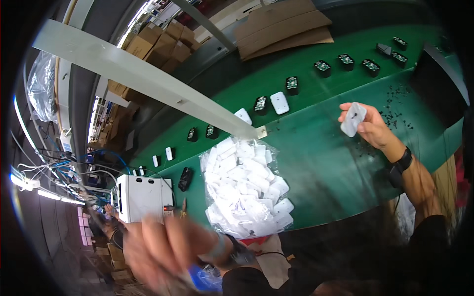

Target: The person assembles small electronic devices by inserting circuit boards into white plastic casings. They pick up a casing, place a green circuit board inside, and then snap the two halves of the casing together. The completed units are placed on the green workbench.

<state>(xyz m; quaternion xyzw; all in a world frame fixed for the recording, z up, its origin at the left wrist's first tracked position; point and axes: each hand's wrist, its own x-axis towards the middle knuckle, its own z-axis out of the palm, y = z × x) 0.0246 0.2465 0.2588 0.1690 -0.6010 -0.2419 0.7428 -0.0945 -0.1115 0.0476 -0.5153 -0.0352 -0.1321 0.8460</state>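
My right hand, at the right over the green bench, is closed on a white plastic cover, a rounded rectangle with a small dark mark. Fingers and thumb grip it by its edges, above the surface. My left hand is raised close in front at the lower left and smeared by motion. Its fingers look bent, but whether they hold anything is not clear. Beyond it, near the middle, a clear plastic bag heaped with white covers lies on the bench. Small dark screws are scattered beside my right hand.
Black housings with circuit boards stand along the green belt, some beside white covers. A pale metal post crosses the view. A white machine stands left, a black bin right, and cardboard behind.
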